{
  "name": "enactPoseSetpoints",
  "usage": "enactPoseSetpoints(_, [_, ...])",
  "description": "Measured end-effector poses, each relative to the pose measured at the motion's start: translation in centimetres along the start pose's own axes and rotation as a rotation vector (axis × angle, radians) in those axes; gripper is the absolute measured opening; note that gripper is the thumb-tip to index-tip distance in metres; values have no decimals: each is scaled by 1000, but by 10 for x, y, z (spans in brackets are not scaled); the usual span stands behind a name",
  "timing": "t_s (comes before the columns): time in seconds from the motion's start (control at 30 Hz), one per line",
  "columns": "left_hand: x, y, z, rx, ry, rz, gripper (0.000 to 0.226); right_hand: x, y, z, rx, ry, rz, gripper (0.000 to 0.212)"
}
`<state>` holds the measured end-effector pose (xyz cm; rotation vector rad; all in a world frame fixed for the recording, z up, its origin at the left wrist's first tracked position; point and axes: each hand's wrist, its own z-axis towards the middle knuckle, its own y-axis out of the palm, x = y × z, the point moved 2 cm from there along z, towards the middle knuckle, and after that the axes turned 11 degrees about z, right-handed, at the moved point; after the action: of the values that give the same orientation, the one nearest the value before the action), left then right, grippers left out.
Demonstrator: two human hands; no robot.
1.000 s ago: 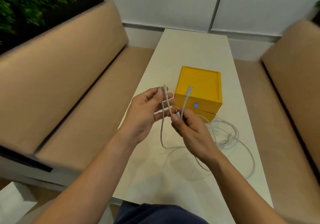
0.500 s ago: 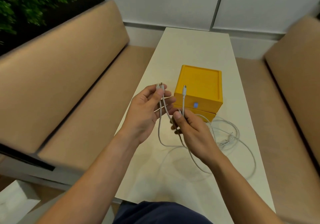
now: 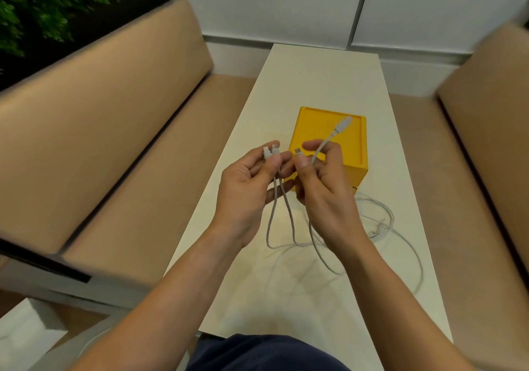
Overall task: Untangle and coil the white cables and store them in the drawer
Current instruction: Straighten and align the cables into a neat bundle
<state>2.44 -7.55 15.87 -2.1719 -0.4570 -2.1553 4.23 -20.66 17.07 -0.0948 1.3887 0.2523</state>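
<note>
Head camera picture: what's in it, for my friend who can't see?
Two hands hold white cables above a table: the left hand pinches two plugs, the right hand pinches a third. More cable lies tangled beside a yellow box.

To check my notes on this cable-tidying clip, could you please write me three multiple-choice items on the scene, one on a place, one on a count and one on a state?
1. Where does the loose tangle of white cables lie? A. on the table, right of the hands; B. on the left bench; C. on the floor.
2. How many connector ends does the left hand pinch? A. one; B. two; C. four.
3. What is the right hand doing? A. lying flat on the table; B. pulling a drawer; C. gripping cable ends.
Key: 1 A, the loops rest on the table near the yellow box; 2 B, two stand side by side above the thumb; 3 C, its fingers curl round cable.
</note>
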Motion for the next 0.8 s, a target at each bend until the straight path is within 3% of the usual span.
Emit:
enactPoseSetpoints(0.1, [-1,-2,0,17,3,4,25,-2,-1,-1,50,12,84,7])
enactPoseSetpoints(0.33, [-1,2,-3,-27,6,-9,26,-2,-1,2,192,50,141,11])
enactPoseSetpoints(0.53, [-3,2,-4,-35,-29,-27,29,0,-5,2,168,72,100,8])
enactPoseSetpoints(0.7, [-5,7,-5,-55,-40,-28,22,4,-8,6,173,-50,-131,12])
enactPoseSetpoints(0.8, [-9,5,-6,-61,-62,-28,19,10,-13,11,41,-97,-333,20])
